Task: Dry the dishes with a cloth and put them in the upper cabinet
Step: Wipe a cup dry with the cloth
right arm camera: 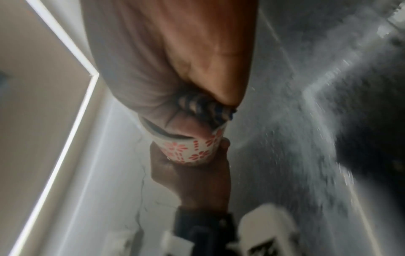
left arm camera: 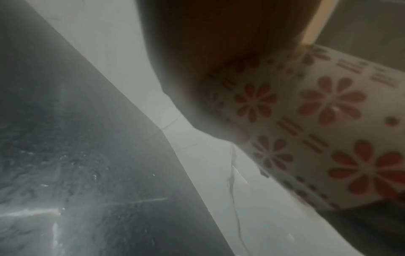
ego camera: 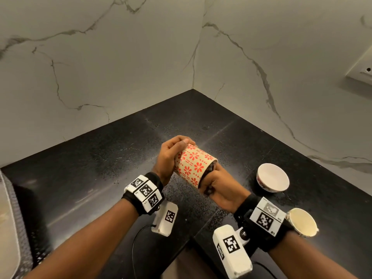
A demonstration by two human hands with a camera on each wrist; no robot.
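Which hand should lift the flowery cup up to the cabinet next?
Probably the left hand: it already grips the flowery cup by its base, while the right hand is busy pushing the cloth inside.

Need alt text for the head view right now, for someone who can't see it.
The left hand grips a flower-patterned cup by its base, tilted, while the right hand pushes a dark cloth into its mouth. Two bowls sit on the black counter to the right.

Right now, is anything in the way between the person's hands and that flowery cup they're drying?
Nothing visible blocks them. The left hand already grips the base of the flowered cup, held tilted above the black counter. The right hand pushes a dark cloth into its mouth. The upper cabinet is out of view.
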